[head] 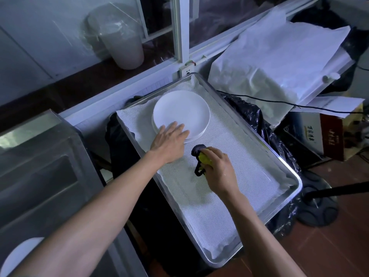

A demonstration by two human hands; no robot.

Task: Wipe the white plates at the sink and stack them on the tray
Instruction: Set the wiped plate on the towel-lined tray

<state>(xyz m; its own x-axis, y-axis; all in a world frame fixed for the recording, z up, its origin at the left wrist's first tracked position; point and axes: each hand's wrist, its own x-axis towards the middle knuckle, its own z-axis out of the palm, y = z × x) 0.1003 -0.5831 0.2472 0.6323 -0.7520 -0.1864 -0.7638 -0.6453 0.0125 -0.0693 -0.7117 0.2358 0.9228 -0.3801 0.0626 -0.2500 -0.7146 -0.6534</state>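
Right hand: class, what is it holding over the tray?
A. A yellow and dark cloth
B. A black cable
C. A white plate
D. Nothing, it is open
A: the right hand has its fingers curled round a bunched yellow and dark cloth above the lined tray, while the left hand rests flat on the stack of white plates.

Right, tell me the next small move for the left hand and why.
Probably lift the left hand off the stack and swing it back to the sink for the plate at the lower left. Its fingers lie flat on the top plate, which already sits square on the stack in the tray, while the right hand holds the cloth ready.
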